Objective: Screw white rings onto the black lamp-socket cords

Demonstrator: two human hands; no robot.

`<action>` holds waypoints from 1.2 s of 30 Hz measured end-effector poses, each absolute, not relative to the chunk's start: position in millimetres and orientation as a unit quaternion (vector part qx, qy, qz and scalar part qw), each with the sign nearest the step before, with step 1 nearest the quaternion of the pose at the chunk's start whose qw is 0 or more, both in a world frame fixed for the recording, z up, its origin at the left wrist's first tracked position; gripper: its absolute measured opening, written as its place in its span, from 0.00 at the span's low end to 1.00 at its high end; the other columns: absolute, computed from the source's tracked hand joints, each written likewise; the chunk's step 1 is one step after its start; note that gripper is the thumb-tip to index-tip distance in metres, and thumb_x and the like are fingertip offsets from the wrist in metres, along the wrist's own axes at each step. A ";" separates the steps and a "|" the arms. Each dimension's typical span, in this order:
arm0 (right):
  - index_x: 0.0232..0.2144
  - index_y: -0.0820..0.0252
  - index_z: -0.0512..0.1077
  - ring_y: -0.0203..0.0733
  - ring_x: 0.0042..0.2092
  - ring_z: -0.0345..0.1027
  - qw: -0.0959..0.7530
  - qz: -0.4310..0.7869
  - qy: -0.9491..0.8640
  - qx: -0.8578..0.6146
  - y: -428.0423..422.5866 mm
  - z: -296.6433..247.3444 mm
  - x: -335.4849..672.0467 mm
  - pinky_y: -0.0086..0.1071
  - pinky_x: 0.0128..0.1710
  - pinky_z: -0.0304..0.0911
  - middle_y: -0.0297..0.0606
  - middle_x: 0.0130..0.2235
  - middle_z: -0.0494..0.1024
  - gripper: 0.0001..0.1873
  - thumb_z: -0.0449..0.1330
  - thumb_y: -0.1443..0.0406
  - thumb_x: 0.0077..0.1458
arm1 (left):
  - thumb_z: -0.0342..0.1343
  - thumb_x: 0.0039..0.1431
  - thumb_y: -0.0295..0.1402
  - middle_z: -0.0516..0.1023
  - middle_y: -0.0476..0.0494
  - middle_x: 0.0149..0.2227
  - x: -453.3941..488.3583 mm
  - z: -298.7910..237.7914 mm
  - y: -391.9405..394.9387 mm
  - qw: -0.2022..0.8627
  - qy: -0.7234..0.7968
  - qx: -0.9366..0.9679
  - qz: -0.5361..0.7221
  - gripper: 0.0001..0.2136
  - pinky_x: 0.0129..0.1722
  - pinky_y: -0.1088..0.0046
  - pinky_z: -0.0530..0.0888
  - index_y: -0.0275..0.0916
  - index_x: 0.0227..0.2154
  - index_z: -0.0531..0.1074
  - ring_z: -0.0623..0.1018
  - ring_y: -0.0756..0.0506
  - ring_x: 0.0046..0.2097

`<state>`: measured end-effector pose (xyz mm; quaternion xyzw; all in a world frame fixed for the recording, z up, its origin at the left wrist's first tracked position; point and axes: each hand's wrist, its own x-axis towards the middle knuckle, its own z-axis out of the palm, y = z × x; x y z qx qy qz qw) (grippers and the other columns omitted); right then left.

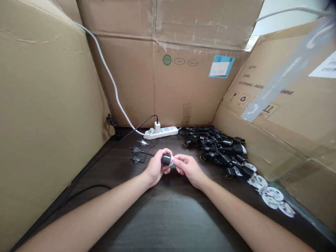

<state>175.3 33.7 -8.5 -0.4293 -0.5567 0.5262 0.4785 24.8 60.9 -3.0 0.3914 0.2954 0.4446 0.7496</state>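
My left hand [156,168] is closed around a small black cylindrical part [166,160] over the dark table [168,217]. My right hand [187,167] pinches the white end of that same part from the right, fingers pressed together. A thin black rod runs left from the part to a black three-pronged piece [139,151] lying on the table just beyond my left hand.
A pile of black parts with cords [217,148] lies to the right, with several white round pieces [270,192] trailing toward me. A white power strip [161,132] with a charger sits at the back. Cardboard boxes [47,105] wall in the left, back and right.
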 end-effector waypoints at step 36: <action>0.27 0.60 0.72 0.33 0.21 0.54 0.561 0.221 -0.639 -0.477 13.1 -7.4 161.2 0.28 0.23 0.53 0.26 0.18 0.61 0.07 0.61 0.63 0.54 | 0.46 0.61 0.39 0.61 0.52 0.21 25.2 -1.9 65.3 0.780 0.263 0.312 0.475 0.14 0.15 0.79 0.54 0.37 0.24 0.66 0.55 0.55 0.17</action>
